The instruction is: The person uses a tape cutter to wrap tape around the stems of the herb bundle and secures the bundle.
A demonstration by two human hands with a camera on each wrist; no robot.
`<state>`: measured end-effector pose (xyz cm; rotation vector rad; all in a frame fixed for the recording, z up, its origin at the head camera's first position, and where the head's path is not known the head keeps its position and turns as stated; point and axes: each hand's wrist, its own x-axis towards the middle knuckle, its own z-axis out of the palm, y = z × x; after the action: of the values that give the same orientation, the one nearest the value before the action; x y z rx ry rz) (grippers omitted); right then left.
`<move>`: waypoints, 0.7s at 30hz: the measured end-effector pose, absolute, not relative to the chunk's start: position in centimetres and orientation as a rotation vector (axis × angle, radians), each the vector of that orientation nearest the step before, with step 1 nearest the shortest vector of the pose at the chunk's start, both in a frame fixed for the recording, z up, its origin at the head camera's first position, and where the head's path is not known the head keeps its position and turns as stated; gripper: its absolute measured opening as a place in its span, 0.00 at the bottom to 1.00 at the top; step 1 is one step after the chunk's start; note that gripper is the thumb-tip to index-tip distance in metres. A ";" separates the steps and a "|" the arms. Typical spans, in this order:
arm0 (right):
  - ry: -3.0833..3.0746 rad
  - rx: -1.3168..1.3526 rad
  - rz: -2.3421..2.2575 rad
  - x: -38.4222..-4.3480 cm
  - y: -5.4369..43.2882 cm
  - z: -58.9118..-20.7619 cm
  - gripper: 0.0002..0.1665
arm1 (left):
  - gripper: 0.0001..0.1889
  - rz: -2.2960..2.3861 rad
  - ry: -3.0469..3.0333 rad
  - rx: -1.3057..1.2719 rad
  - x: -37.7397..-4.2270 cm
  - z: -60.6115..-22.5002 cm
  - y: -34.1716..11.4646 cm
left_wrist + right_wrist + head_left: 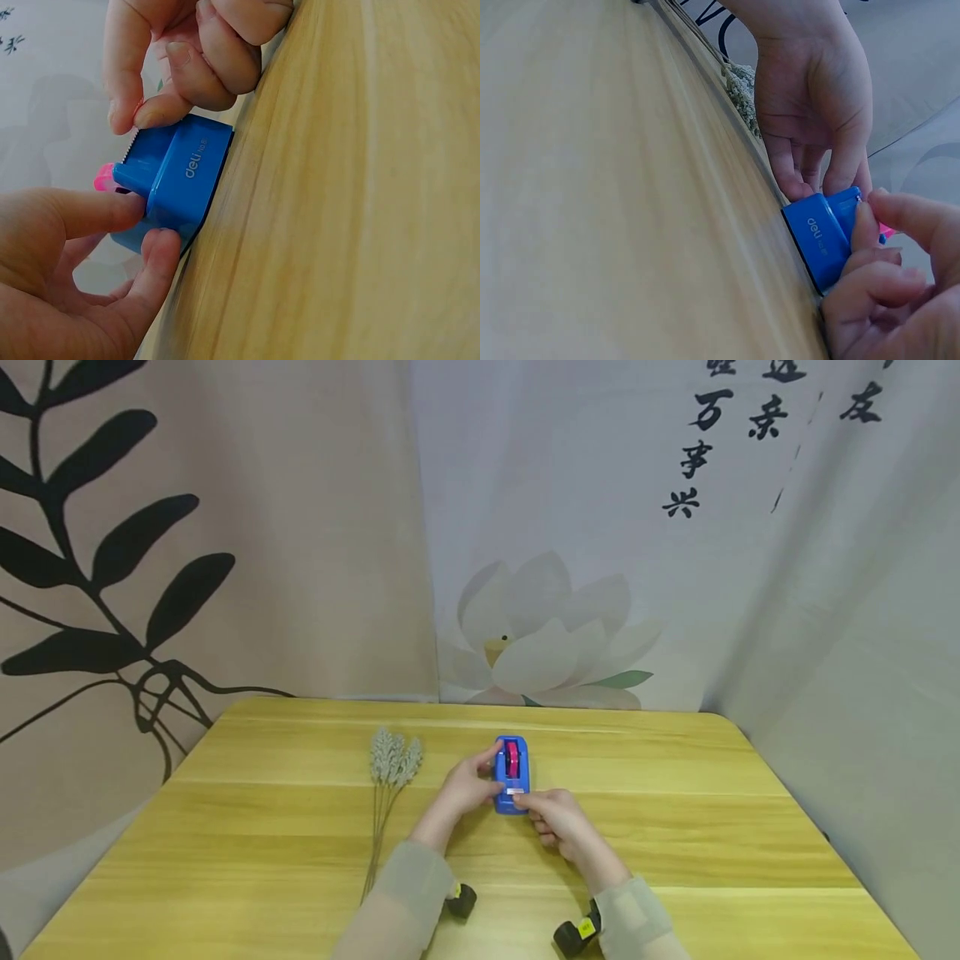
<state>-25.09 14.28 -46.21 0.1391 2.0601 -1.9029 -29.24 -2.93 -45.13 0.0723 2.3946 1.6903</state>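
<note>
A blue tape dispenser (512, 783) with a pink tape roll core (512, 758) stands on the table, its base down. My left hand (467, 787) holds it by the sides, thumb and fingers against the blue body (187, 176). At the serrated cutter end, my right hand (558, 818) pinches with thumb and forefinger, its other fingers curled. What looks like the end of the tape (138, 106) shows as a thin shiny edge between those fingertips; most of it is hidden.
A bunch of dried grey-green flower stems (392, 764) lies left of the dispenser, partly behind the left forearm. The wooden table (675, 827) reaches back to printed curtains (562, 527). Black wrist cameras (576, 937) sit under both wrists.
</note>
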 end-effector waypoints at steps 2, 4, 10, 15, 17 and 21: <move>2.066 0.139 -1.903 -25.0 14.3 -46.3 0.17 | 0.36 1.693 2.390 0.074 -29.2 -45.2 -2.9; 2.076 0.139 -1.902 -25.0 14.3 -46.4 0.17 | 0.36 1.694 2.386 0.077 -29.3 -45.3 -2.9; 2.115 0.156 -1.918 -24.9 14.1 -46.5 0.18 | 0.35 1.666 2.404 0.047 -29.4 -45.2 -2.9; 2.117 0.180 -1.953 -24.7 13.9 -46.4 0.18 | 0.35 1.664 2.395 0.028 -29.4 -45.1 -3.0; 2.111 0.190 -1.965 -24.6 13.8 -46.4 0.19 | 0.34 1.665 2.392 0.030 -29.4 -45.1 -3.0; 2.101 0.215 -1.996 -24.3 13.6 -46.3 0.19 | 0.34 1.649 2.397 0.019 -29.4 -45.0 -3.0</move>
<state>-24.27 13.59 -46.27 0.2152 2.1011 -1.9955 -29.43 -2.95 -45.02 0.0187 2.3965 1.6489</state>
